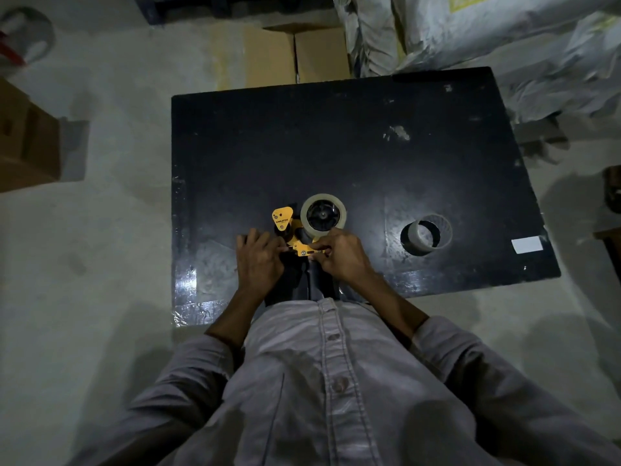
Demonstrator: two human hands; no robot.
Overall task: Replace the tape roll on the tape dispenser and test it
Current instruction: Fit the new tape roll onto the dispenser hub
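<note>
Black brand lettering on the yellow plate (282, 218) of the tape dispenser (295, 235) — it seems to read "X-MUNIX", too small to be sure; white label (527, 244) on the black table (336, 146) — blank, no print readable

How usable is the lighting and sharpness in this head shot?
Head view: dim overall, wide-angle bending at the edges. Glare patches on the black table near its front left corner. The yellow tape dispenser, the tape roll on it and both hands, left hand and right hand, stay readable; the floor corners blur.
</note>
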